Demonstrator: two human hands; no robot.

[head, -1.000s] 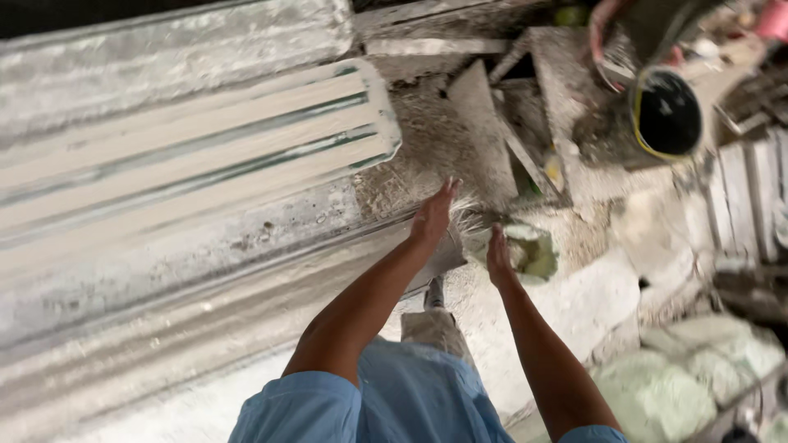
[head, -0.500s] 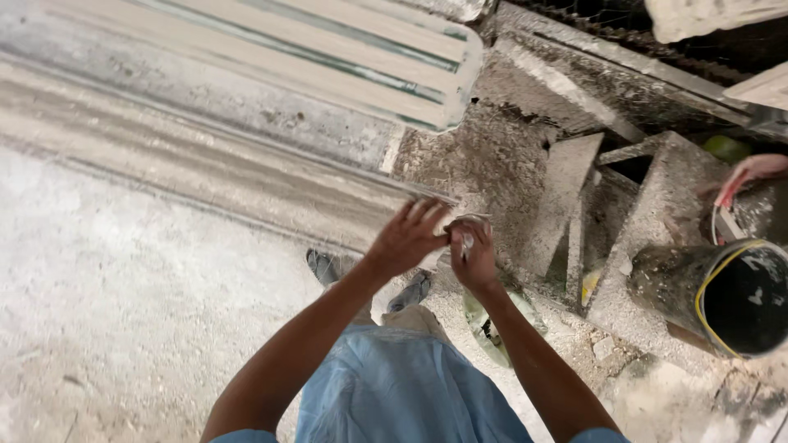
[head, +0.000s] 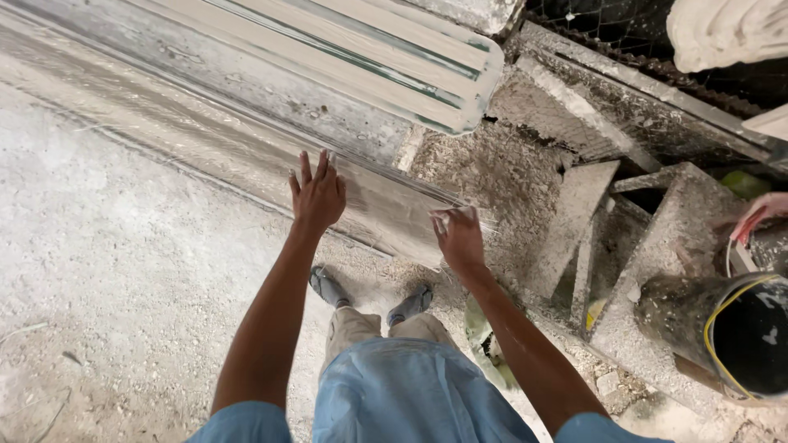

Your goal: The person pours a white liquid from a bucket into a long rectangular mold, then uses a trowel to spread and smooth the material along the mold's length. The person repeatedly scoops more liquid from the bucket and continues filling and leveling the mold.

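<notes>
pressing left hand [head: 318, 194] spread flat on long plaster moulding [head: 246, 156], right hand [head: 460, 238] pinching fibre strands [head: 460, 215] at its end

Plaster-dusted floor [head: 107, 271] under long mould [head: 246, 123]

**Both arms out, hands low**

Both arms stretched forward and down, elbows nearly straight. Left hand [head: 317, 195] flat, palm down, fingers spread and pointing ahead. Right hand [head: 460, 238] a little nearer the body, back of the hand up, fingers curled loosely together. Hands well apart.
</notes>
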